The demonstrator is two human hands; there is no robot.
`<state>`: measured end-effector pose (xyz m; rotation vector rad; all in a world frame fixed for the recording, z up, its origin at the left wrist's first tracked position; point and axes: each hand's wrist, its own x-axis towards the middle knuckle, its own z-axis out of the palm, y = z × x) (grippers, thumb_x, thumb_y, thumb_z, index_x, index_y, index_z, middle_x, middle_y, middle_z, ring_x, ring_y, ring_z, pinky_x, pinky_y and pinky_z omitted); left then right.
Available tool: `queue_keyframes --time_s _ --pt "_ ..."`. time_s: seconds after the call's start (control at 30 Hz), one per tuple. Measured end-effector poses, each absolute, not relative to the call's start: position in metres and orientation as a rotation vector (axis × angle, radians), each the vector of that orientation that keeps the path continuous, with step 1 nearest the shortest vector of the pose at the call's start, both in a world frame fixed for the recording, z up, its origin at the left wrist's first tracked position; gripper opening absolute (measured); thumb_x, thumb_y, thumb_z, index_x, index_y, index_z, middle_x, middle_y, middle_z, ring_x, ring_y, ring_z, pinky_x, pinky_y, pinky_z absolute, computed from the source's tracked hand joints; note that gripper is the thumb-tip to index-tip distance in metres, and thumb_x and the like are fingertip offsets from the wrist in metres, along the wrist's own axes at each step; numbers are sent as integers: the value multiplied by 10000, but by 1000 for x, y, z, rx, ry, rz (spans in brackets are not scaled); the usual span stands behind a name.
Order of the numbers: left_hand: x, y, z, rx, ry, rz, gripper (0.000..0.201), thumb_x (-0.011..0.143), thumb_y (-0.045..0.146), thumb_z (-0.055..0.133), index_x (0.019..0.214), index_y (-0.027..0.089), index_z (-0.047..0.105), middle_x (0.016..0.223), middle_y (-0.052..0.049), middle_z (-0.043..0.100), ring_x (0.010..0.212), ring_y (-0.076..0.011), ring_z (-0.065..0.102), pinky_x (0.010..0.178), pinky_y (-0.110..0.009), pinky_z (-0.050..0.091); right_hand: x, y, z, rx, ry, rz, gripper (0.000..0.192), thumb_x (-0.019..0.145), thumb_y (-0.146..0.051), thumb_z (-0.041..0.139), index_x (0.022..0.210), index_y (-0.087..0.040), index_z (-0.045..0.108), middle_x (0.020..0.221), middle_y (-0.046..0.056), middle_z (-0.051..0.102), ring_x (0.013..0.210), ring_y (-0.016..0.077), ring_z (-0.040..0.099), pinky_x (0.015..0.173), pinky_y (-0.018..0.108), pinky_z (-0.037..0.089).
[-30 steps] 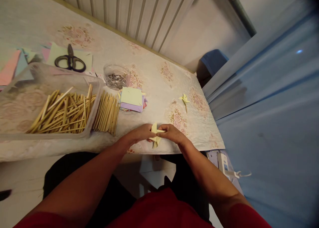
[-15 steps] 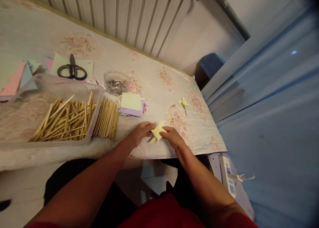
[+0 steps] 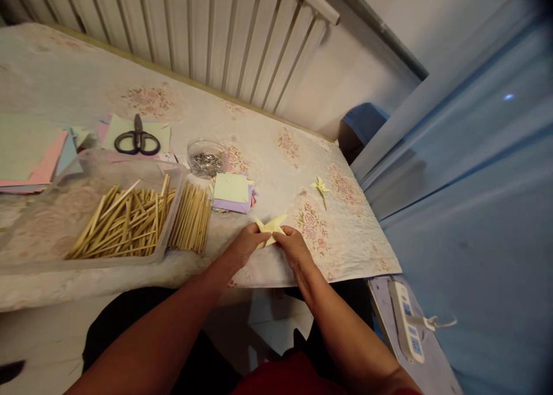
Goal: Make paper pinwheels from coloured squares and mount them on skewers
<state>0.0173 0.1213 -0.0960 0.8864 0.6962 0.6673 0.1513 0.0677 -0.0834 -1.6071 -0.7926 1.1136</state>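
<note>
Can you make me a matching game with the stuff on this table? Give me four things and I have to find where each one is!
Things:
1. scissors
2. wooden sticks
3. folded yellow paper
4. finished little pinwheel

Places:
A. between the left hand and right hand
B. lying alone near the table's right edge
C. on a pale green sheet at the back
D. in the clear plastic tray

Pairs: 1-C, 2-D, 3-A, 4-B
</note>
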Motion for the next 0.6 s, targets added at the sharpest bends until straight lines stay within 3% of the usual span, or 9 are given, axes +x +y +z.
queue_keyframes --time_s 0.23,0.6 --pt "19 122 -98 884 725 679 329 620 230 659 919 93 656 746 -24 662 630 -137 546 592 -242 386 147 69 -81 -1584 -801 1132 128 639 -279 649 684 -161 628 572 -47 555 497 86 425 523 215 319" --pt "12 125 -94 855 692 715 321 598 185 625 906 97 638 746 -18 634 627 -117 525 569 -218 377 141 71 -69 -1561 -819 1209 180 657 -315 698 754 -167 667 663 -17 638 566 107 522 573 226 391"
